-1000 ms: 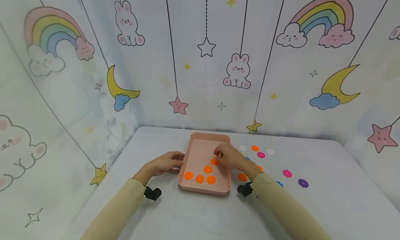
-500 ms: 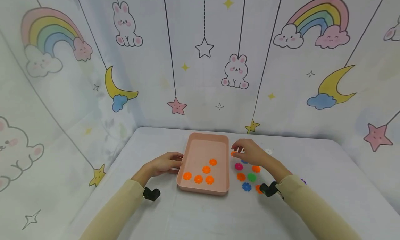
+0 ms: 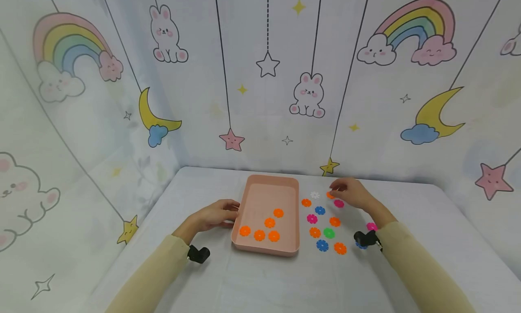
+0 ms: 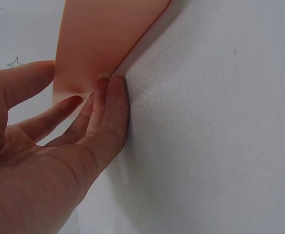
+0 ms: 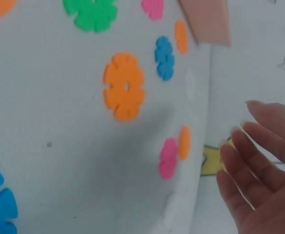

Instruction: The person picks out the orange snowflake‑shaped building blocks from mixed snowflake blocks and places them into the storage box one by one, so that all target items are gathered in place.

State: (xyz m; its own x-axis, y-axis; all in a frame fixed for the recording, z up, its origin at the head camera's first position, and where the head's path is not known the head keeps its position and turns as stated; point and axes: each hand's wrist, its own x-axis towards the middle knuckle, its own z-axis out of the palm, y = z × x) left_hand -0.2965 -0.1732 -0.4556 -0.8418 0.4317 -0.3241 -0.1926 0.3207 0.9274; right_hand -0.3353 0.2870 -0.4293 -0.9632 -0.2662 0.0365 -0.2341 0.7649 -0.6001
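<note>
A pink tray (image 3: 264, 195) stands on the white table with several orange flower-shaped plastic discs (image 3: 270, 223) lying in its near half. My left hand (image 3: 215, 214) is at the tray's left side. In the left wrist view, its fingertips touch the outside of the pink wall (image 4: 103, 34), fingers only lightly bent. My right hand (image 3: 352, 193) hovers at the back right, beyond the loose discs. Its fingers are near an orange disc (image 3: 330, 195), which the hand partly covers. The right wrist view shows that hand (image 5: 264, 165) with relaxed fingers and nothing held.
Right of the tray lie more loose discs: white (image 3: 315, 195), blue (image 3: 320, 211), pink (image 3: 312, 219), green (image 3: 329, 233) and orange (image 3: 335, 221). Another pink disc (image 3: 371, 226) lies by the right sleeve. A patterned cloth (image 3: 268, 100) hangs behind the table.
My right hand has moved from over the tray to the right, past one orange disc, to another farther one. The left hand stays at the tray's side.
</note>
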